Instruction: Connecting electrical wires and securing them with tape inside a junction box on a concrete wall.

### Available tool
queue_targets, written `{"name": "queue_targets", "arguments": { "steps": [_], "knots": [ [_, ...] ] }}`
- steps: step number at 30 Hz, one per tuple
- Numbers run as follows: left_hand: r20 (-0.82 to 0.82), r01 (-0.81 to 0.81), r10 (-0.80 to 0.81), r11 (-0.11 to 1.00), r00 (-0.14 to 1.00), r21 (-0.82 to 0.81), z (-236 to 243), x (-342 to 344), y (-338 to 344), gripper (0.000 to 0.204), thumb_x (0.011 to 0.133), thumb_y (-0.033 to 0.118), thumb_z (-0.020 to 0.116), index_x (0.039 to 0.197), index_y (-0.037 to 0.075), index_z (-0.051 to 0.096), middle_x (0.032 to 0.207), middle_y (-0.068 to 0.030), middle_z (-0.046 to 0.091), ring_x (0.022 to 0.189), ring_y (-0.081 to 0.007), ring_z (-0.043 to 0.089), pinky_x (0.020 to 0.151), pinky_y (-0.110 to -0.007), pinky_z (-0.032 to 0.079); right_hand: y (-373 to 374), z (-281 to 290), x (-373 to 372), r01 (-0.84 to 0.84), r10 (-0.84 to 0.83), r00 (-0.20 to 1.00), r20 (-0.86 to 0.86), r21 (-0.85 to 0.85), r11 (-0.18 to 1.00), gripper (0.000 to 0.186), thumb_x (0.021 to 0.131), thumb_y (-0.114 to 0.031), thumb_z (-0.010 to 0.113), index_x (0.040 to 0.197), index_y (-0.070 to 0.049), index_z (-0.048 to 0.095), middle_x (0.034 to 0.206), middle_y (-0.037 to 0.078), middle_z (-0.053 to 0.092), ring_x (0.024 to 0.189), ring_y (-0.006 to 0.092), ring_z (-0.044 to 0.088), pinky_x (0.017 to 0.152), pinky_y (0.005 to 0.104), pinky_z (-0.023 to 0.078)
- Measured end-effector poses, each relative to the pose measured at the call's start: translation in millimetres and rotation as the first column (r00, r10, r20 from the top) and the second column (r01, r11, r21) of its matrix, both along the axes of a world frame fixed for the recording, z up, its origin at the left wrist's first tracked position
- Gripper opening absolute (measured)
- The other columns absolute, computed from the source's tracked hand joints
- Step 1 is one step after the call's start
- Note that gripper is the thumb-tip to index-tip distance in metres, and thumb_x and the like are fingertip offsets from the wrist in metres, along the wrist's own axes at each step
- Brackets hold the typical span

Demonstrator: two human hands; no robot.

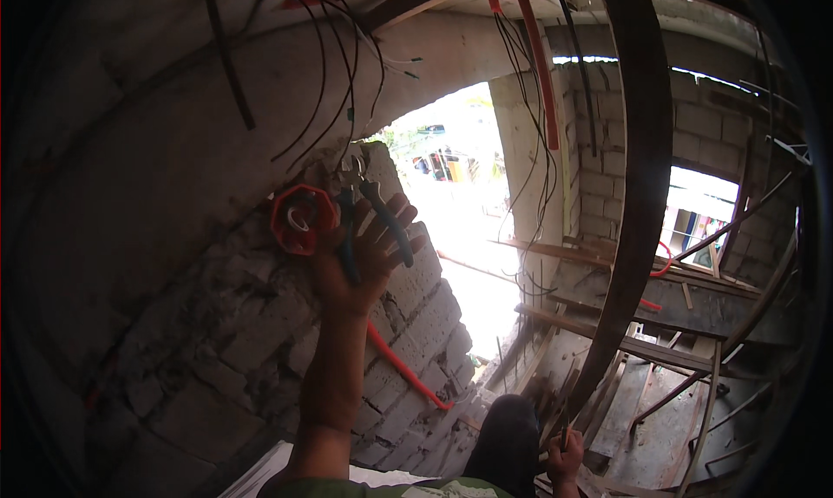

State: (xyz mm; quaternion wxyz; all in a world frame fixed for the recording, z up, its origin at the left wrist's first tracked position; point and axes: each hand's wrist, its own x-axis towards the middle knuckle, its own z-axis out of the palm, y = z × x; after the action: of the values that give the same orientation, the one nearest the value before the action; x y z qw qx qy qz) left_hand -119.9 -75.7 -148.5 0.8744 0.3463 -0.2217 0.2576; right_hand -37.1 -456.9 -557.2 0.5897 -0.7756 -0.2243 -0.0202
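My left hand point(360, 259) is raised toward the broken block wall point(434, 324), holding blue-handled pliers point(390, 225) with the metal jaws upward and the fingers loosely around the handles. Just left of the hand, a red octagonal junction box point(293, 220) sits at the wall with a pale ring inside. A red flexible conduit point(403, 368) runs down the blockwork below it. At lower right my right hand point(566, 459) is closed on a thin tool point(566, 429), too small to identify, beside my dark-clothed knee point(508, 437).
Loose wires point(323, 81) hang from overhead. A bright opening point(447, 186) is ahead. A dark curved beam point(642, 151) crosses the right side, with timber planks point(659, 355), scaffold pieces and another block wall point(698, 121) with a window opening beyond it.
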Motion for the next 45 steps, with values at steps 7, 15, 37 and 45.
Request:
{"name": "queue_targets", "arguments": {
  "steps": [7,15,37,45],
  "knots": [
    [-0.019,-0.012,0.013,0.999,1.000,0.034,-9.7,1.5,8.4,0.060,0.093,0.032,0.059,0.145,0.007,0.047,0.156,-0.0312,0.030,0.148,-0.0451,0.027,0.116,-0.073,0.018,-1.5,6.8,1.1,-0.015,0.015,1.000,0.015,-0.005,1.000,0.011,0.084,-0.012,0.062,0.083,0.000,0.061,0.087,0.013,0.058,0.083,0.0314,0.061,0.076,0.0395,0.048],
    [0.069,0.073,-0.076,0.996,0.995,0.049,-6.0,-0.3,6.1,0.054,0.097,0.029,0.055,0.145,0.006,0.048,0.157,-0.0303,0.029,0.148,-0.0442,0.027,0.117,-0.072,0.018,-3.3,4.3,0.7,-0.024,0.024,1.000,-0.001,-0.008,1.000,0.010,0.082,-0.011,0.062,0.079,-0.002,0.061,0.087,0.013,0.059,0.086,0.0307,0.061,0.078,0.0394,0.048],
    [0.222,0.129,-0.152,0.985,0.963,0.114,26.4,-5.1,27.5,0.052,0.102,0.036,0.051,0.145,0.008,0.048,0.152,-0.0239,0.041,0.131,-0.0371,0.054,0.097,-0.058,0.052,-1.0,7.1,-1.2,-0.021,0.021,0.999,-0.041,-0.005,1.000,0.013,0.086,-0.013,0.064,0.082,-0.001,0.061,0.088,0.013,0.058,0.085,0.0312,0.060,0.078,0.0399,0.047],
    [0.215,0.234,-0.252,0.966,0.943,0.108,27.4,-8.7,26.8,0.050,0.101,0.030,0.052,0.141,0.001,0.049,0.137,-0.0242,0.056,0.115,-0.0344,0.064,0.083,-0.048,0.062,-2.6,1.3,1.9,-0.027,0.027,0.999,-0.036,-0.011,1.000,0.010,0.084,-0.011,0.064,0.083,-0.001,0.062,0.086,0.014,0.058,0.084,0.0325,0.060,0.076,0.0402,0.048]
  ]
}}
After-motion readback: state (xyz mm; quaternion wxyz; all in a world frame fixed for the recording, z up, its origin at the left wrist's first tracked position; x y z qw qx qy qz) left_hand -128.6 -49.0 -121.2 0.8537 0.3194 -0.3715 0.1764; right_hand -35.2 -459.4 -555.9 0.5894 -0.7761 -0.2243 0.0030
